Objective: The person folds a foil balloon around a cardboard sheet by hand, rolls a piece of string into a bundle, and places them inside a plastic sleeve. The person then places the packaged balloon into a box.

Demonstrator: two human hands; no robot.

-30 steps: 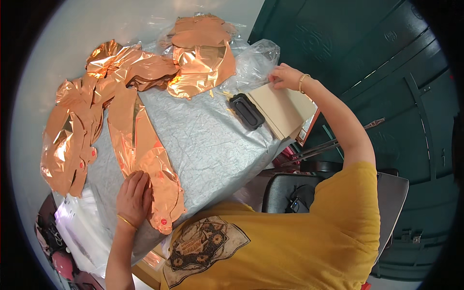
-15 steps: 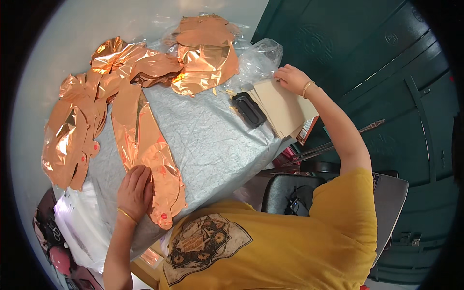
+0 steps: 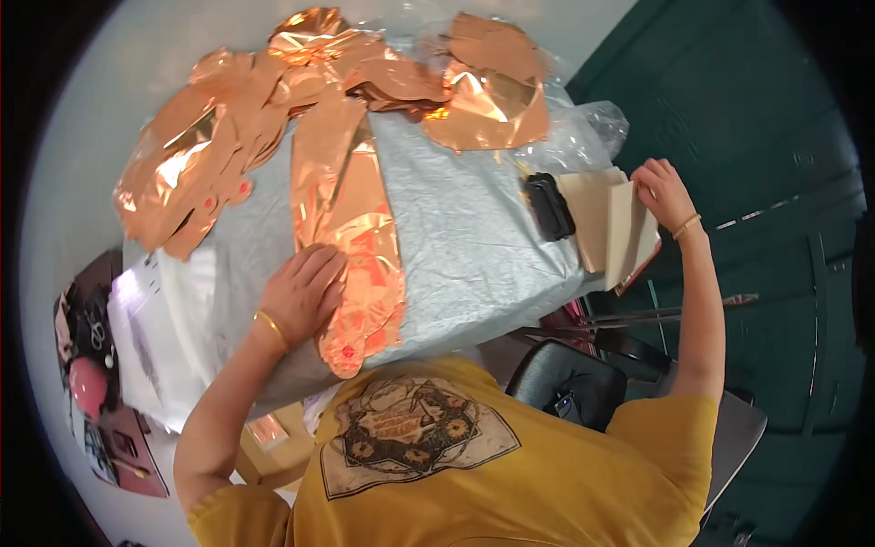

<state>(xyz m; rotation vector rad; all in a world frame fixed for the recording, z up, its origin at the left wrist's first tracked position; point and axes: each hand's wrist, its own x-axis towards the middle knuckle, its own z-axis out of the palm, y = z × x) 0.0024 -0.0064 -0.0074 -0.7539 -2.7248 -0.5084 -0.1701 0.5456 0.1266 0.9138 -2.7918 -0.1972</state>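
Hands (image 3: 663, 196) on foil (image 3: 369, 246) and card (image 3: 629, 237), black tray (image 3: 550, 207)

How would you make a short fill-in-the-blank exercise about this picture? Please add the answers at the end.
1. Of the coppery foil and the beige cards, the right hand touches the ____.
2. The left hand has a bracelet around its ____.
3. The container beside the beige cards is coloured ____.

Missing words: beige cards; wrist; black.
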